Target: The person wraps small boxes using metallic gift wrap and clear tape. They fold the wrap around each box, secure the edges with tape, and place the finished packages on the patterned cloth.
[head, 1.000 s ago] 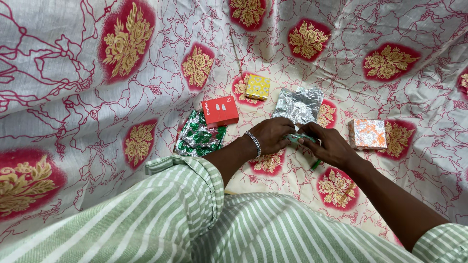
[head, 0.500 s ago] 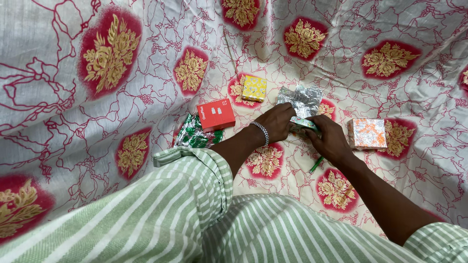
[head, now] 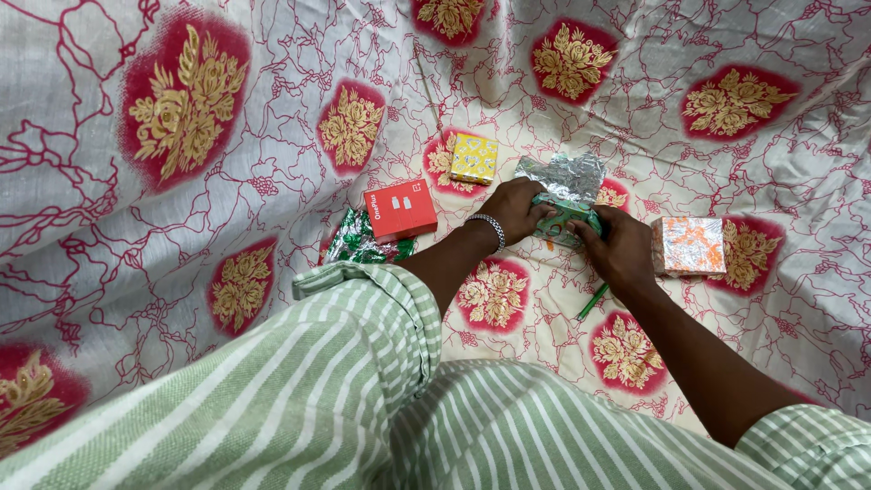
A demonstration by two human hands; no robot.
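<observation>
My left hand (head: pixel 515 209), with a metal bracelet on the wrist, and my right hand (head: pixel 624 251) meet over the lower edge of a crumpled silver foil sheet (head: pixel 564 174). Between them they grip a small green-handled object that looks like scissors (head: pixel 561 218). The left fingers curl around its handle and the right fingers pinch its other end. Part of it is hidden under my fingers. A thin green stick (head: pixel 592 301) lies on the cloth just under my right wrist.
A red box (head: pixel 400 209), a yellow patterned box (head: pixel 474 159), a crumpled green shiny sheet (head: pixel 357 243) and an orange-and-silver wrapped box (head: pixel 689 245) lie around the hands on a white cloth with red and gold flowers (head: pixel 227 136). My green striped sleeves and lap fill the bottom.
Both hands have moved a little up the cloth to the silver sheet's lower edge. The green object between them now shows more. The boxes have not moved.
</observation>
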